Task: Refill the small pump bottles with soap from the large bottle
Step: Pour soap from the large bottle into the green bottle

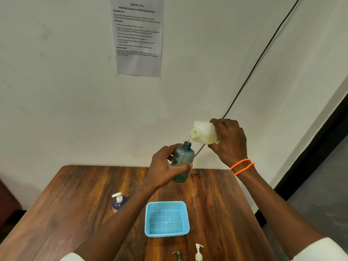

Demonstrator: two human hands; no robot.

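My left hand (pixel 165 166) grips a small grey-green translucent bottle (pixel 183 161) with its pump off, held upright above the far part of the table. My right hand (pixel 228 142) holds the large white bottle (pixel 204 132) tipped on its side, its open mouth pointing left just above the small bottle's neck. A thin thread of soap runs from the mouth toward the small bottle's opening. Yellowish soap shows inside the large bottle.
On the wooden table (pixel 75 204) stand a dark blue pump bottle (pixel 118 202) at the left, an empty blue mesh basket (pixel 166 219) in the middle, and a dark pump head (pixel 178 255) and a white pump (pixel 198 251) at the near edge. A black cable (pixel 263 51) crosses the wall.
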